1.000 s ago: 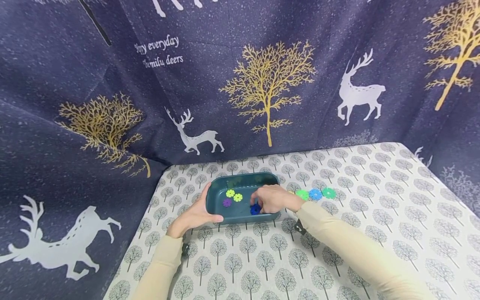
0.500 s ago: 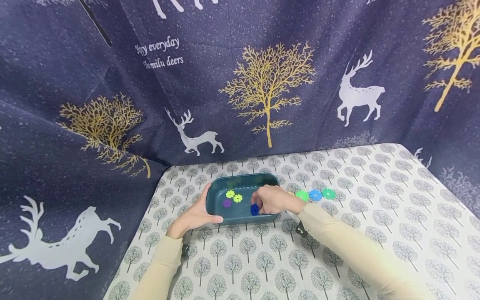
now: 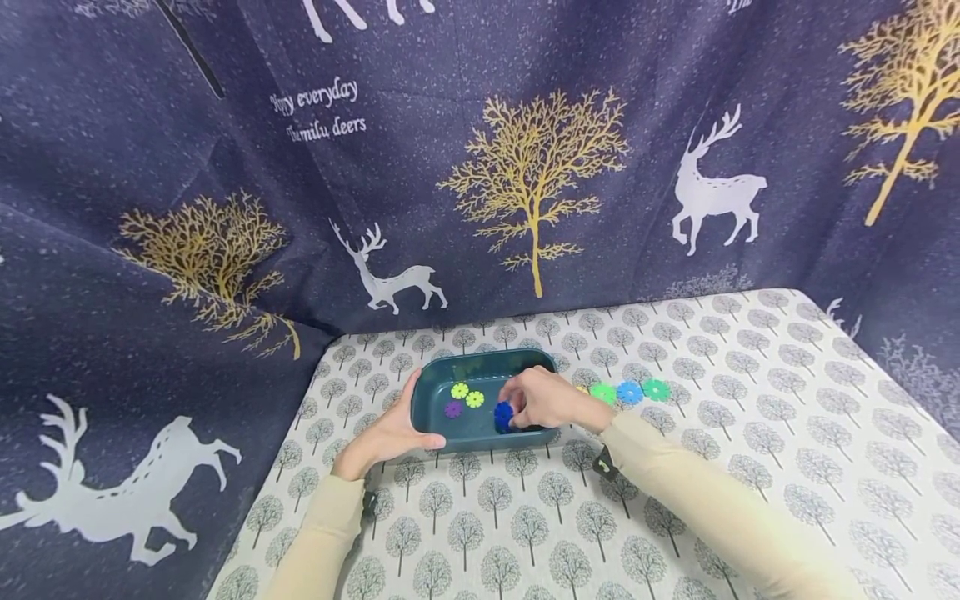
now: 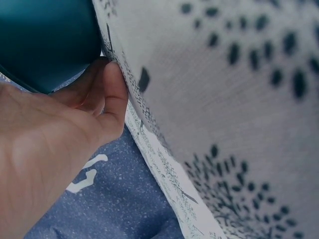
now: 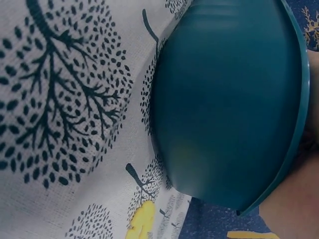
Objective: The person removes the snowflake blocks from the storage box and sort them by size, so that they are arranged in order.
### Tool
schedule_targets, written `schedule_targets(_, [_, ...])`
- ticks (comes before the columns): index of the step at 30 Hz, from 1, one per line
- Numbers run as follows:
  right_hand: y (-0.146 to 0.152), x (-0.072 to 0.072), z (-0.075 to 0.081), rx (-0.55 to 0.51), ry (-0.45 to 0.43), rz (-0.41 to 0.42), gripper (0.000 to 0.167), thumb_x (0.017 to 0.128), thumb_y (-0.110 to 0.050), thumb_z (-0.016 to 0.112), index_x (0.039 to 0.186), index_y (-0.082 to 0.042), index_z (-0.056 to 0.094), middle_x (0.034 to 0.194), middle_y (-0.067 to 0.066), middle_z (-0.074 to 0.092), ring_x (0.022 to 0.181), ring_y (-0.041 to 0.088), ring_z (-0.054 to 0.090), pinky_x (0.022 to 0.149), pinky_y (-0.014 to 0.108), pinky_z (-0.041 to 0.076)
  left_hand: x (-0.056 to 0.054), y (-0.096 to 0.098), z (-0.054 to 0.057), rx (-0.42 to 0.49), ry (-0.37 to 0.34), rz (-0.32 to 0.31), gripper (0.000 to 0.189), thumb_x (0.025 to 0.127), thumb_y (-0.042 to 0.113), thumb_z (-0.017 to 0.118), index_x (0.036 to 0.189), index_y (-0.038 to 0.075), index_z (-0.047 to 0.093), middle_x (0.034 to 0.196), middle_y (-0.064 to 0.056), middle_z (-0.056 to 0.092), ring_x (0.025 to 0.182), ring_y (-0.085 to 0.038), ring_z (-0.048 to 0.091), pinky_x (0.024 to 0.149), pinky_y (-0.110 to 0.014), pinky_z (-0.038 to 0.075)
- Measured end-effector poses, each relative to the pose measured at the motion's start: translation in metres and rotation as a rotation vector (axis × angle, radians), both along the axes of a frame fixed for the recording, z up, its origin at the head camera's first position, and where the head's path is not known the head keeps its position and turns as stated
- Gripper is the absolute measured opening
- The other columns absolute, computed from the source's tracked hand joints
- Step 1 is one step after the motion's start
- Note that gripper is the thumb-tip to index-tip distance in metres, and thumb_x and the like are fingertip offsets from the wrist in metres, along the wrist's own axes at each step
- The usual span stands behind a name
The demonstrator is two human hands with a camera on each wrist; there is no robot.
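Note:
A dark teal plastic basin (image 3: 480, 441) stands on the table. Around its left end, my left hand (image 3: 388, 430) grips the rim, thumb at the front corner and fingers along the side. Inside the basin's right part, my right hand (image 3: 546, 397) pinches a dark blue snowflake-shaped disc (image 3: 504, 417), which stands tilted toward the camera. Two yellow-green discs (image 3: 475, 399) and a purple disc (image 3: 453, 409) lie on the basin floor to the left. In the right wrist view the basin wall (image 5: 224, 109) hides the fingertips of the right hand (image 5: 294, 196).
Right of the basin, a row of discs lies on the tree-print cloth: light green (image 3: 603, 393), light blue (image 3: 630, 392) and green (image 3: 656, 389). A yellow disc (image 5: 142, 219) is partly hidden behind the right wrist. A dark deer-print curtain (image 3: 480, 208) hangs behind the table.
My right hand has shifted the dark blue disc slightly left and turned it more upright. The left hand keeps its grip on the basin; the other discs have not moved.

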State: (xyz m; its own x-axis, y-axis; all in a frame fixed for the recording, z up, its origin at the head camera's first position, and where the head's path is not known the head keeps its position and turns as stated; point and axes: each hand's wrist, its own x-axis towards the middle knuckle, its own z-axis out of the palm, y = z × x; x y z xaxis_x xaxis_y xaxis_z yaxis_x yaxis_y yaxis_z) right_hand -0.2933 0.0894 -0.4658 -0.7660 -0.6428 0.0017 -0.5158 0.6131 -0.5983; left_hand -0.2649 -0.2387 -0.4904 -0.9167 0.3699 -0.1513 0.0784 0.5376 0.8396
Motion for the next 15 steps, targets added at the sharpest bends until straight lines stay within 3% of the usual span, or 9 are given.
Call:
schedule_targets(7, [0.006,0.003,0.002,-0.198,-0.114,-0.033,0.040,0.084,-0.008,0.091,0.121,-0.002,0.077,0.086,-0.001,0.079,0.074,0.005,0.073,0.080,0.025,0.064,0.000,-0.001,-0.001,-0.016,0.004,0.004,0.150,0.077,0.030,0.098,0.175,0.015,-0.014,0.180,-0.030,0.022,0.165,-0.055,0.025,0.134,-0.074,0.019])
schedule_targets(15, [0.013,0.005,0.000,-0.275,-0.209,-0.095,0.041,0.087,-0.010,0.090,0.126,-0.006,0.077,0.088,-0.001,0.076,0.079,0.010,0.072,0.075,0.027,0.062,-0.001,-0.002,-0.002,0.030,0.007,-0.020,0.151,0.076,0.030,0.099,0.175,0.015,-0.014,0.182,-0.025,0.018,0.167,-0.052,0.021,0.135,-0.073,0.015])
